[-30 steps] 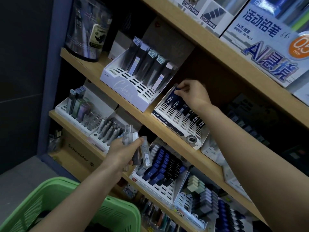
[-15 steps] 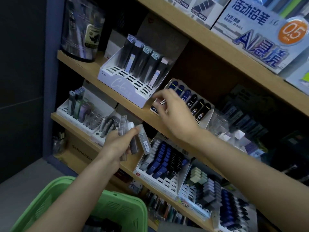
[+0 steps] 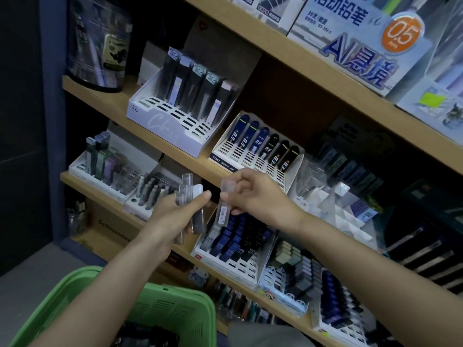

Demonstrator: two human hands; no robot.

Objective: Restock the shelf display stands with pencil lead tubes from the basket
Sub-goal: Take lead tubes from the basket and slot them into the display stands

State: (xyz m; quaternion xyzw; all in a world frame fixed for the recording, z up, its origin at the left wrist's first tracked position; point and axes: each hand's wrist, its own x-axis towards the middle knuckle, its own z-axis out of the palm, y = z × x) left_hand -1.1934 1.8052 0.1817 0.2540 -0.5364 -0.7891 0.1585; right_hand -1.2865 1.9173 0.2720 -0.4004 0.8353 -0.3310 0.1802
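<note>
Gripping a bundle of lead tubes (image 3: pixel 191 196) in the left hand (image 3: pixel 172 217), fingers curled round, as ready stock; pinching one tube (image 3: pixel 223 207) in the right hand (image 3: pixel 258 196), likely singled out for placing; green basket (image 3: pixel 172 305) lower down

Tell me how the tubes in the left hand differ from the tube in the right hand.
Number: the left hand grips a bunch of tubes; the right hand pinches a single tube. Look: the bunch includes a white-capped, darker one; the single tube is clear with a small label. Both are slim tubes held roughly upright, apart from each other.
</note>
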